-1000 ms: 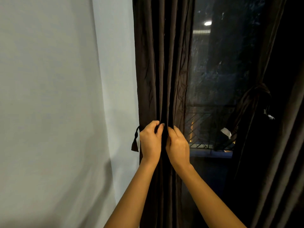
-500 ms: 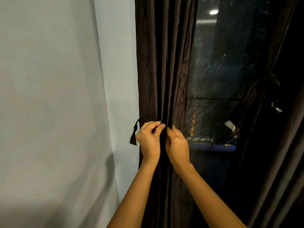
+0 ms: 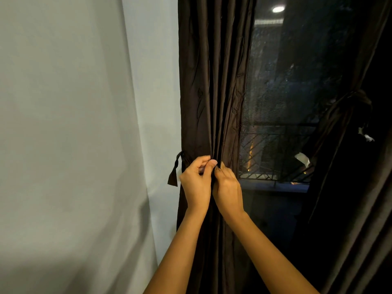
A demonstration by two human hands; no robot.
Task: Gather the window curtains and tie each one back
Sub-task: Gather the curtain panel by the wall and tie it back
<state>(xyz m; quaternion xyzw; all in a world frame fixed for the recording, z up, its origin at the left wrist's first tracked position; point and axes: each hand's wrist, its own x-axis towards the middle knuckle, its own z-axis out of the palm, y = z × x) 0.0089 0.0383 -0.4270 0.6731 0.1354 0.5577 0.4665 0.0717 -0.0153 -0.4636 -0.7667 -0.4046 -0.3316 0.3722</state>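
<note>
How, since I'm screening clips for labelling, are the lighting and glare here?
Head view: left hand and right hand are well lit and sharp; the curtain they hold shows its folds; the tied curtain at right sinks into shadow; a lamp reflection glares on the window glass.

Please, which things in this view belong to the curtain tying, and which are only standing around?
Part of the job: left curtain, its tie strap, left hand, right hand, right curtain already tied.
Only around: grey wall, window pane, railing outside, white scrap.
</note>
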